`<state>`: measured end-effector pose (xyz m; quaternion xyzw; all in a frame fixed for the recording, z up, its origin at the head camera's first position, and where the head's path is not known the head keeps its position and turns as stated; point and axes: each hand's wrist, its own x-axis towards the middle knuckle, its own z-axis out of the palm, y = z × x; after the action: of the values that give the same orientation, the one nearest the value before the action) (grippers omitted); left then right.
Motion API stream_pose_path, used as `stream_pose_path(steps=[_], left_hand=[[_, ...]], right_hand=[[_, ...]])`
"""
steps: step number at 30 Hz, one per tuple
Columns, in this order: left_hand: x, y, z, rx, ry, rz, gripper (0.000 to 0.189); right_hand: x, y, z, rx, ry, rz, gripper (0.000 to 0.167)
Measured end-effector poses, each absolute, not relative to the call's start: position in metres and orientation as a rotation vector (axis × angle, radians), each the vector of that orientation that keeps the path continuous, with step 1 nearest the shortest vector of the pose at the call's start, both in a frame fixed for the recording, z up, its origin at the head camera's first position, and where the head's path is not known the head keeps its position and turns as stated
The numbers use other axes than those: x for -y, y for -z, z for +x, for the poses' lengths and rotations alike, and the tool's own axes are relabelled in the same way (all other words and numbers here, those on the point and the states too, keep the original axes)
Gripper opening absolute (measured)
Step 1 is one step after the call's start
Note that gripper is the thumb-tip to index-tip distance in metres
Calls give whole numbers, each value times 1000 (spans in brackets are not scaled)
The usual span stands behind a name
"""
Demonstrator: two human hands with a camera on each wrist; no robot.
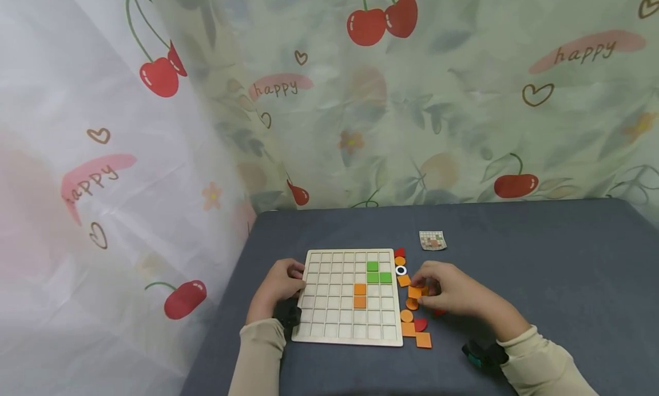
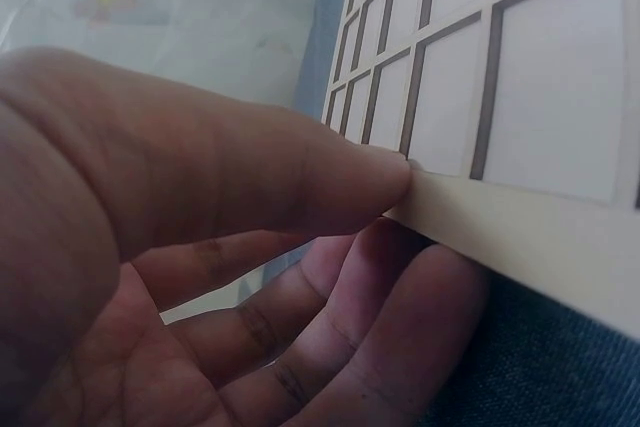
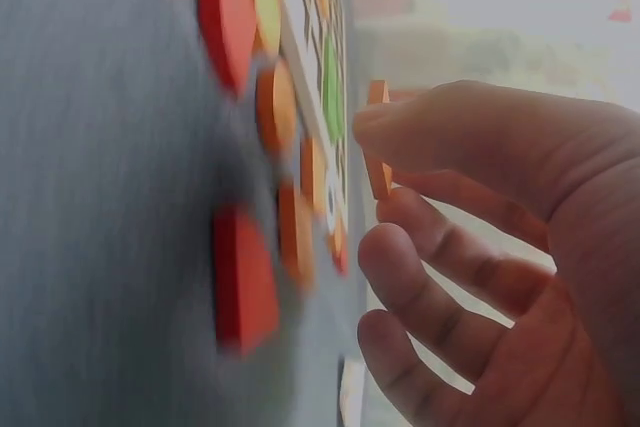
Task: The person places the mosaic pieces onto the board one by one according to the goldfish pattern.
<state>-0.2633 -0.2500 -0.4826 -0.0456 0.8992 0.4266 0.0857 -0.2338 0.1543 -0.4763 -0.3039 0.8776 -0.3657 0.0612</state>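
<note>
A pale wooden grid board (image 1: 295, 334) lies on the dark table, bearing three green square tiles (image 1: 373, 277) and two orange square tiles (image 1: 360, 302). At its left edge my left hand (image 1: 278, 284) pinches the rim, thumb on top and fingertips underneath, as the left wrist view shows. Off the right side, my right hand (image 1: 458, 287) holds an orange square tile (image 3: 377, 172) between thumb and fingers, raised over the loose pieces. Beneath and beside that hand lie a red piece (image 3: 243, 282), an orange disc (image 3: 276, 107) and more orange tiles (image 3: 295, 232).
Loose pieces line the board's right edge: a white ring-marked disc (image 1: 401, 270), a red half-round piece (image 1: 420, 325) and several orange ones. A small printed card (image 1: 432, 241) lies farther back. Patterned curtains (image 1: 443, 98) hang behind and to the left of the table (image 1: 566, 258).
</note>
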Motion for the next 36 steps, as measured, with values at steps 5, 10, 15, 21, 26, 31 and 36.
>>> stream_pose_path(steps=[5,10,15,21,26,31,36], left_hand=[[251,483,-263,-2680,-1262,-131,37],[251,483,-264,-2676,-1264,-132,38],[253,484,-264,-2668,-1281,-123,38],[253,484,-264,-2658,-1290,-111,38],[252,482,-265,-2656,-1287,-121,38],[250,481,-266,-2664,-1278,-124,37],[251,483,-265,-2663,-1274,-120,38]], right_hand=[[-123,475,-231,-2597,1079,-989,20],[-90,478,-227,-2526,1064,-1053,18],[-61,481,-224,-2478,1034,-1055,19],[-48,483,-223,-2480,1012,-1038,20],[-45,482,-223,-2494,1004,-1030,20],[-45,482,-223,-2492,1000,-1012,18],[-45,482,-222,-2487,1000,-1009,18]])
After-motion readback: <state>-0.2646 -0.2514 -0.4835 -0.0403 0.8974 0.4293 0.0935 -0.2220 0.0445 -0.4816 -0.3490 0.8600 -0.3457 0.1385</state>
